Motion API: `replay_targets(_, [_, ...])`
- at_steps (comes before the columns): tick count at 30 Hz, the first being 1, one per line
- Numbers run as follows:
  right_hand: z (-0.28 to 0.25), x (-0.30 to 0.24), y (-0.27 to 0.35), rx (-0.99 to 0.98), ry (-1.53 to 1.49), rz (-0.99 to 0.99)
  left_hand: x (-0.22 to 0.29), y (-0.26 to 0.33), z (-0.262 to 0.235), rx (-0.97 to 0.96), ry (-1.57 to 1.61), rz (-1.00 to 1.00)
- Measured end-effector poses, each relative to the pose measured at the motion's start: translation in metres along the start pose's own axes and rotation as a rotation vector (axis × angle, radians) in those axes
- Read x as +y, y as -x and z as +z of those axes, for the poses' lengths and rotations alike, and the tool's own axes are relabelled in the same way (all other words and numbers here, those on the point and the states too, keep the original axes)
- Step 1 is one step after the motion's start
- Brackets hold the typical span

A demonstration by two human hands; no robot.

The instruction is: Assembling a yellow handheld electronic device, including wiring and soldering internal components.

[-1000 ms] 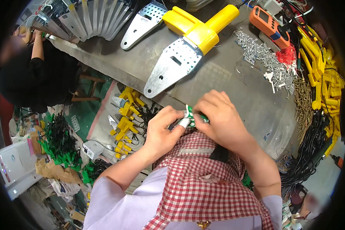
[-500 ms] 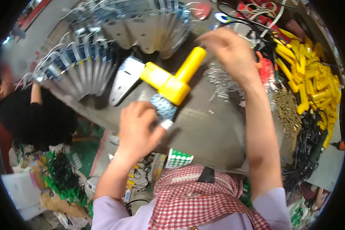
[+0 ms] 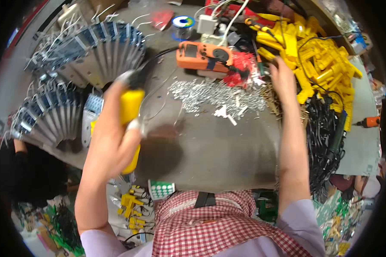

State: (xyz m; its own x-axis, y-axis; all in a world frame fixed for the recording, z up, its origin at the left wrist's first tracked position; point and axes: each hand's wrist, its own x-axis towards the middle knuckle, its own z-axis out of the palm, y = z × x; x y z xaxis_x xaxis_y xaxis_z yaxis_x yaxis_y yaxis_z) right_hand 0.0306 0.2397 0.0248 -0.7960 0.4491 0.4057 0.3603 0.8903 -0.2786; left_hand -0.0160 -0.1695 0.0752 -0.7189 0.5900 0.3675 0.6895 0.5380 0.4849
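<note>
Gripping a yellow-handled tool (image 3: 130, 112) at centre left of the frame, the left hand (image 3: 111, 141) is closed round its handle and holds it lifted above the grey surface (image 3: 210, 150). The right hand (image 3: 282, 77) stretches to the upper right, fingers spread open, touching the edge of the yellow plastic parts (image 3: 317, 60) near the red connector pieces (image 3: 240, 70). This looks like a fetching step; closing on one part comes next, I judge.

Your orange meter (image 3: 204, 56) lies at the bench's far side w/ a small dark rectangular screen (image 3: 190, 50) at its left end. A white box (image 3: 207, 24) sits just behind it.
</note>
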Motion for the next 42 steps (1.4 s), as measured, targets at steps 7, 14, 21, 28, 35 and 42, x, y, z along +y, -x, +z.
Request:
replay_targets(7, [0.047,0.128,-0.033,-0.078,0.613,-0.213,-0.039,0.165,-0.079,0.295,1.005,-0.55])
replay_targets(14, [0.059,0.226,-0.109,-0.388,0.311,-0.302,-0.141,0.396,-0.04,0.139,-0.145,-1.253])
replay_targets(21, [0.026,0.225,-0.111,-0.467,0.14,-0.229,-0.052,0.504,0.112,-0.446,-0.414,-1.462])
replay_targets(28, [-0.025,0.083,-0.021,-0.424,0.008,-0.406,-0.096,0.392,0.107,-0.17,-0.063,-1.134])
replay_targets(35, [-0.028,-0.123,0.169,-0.658,-0.322,-0.551,-0.096,0.109,0.013,0.629,-0.393,-0.205])
replay_targets(42, [-0.065,-0.068,0.202,-0.47,-0.269,-0.353,-0.106,0.08,0.033,0.507,-0.016,-0.415])
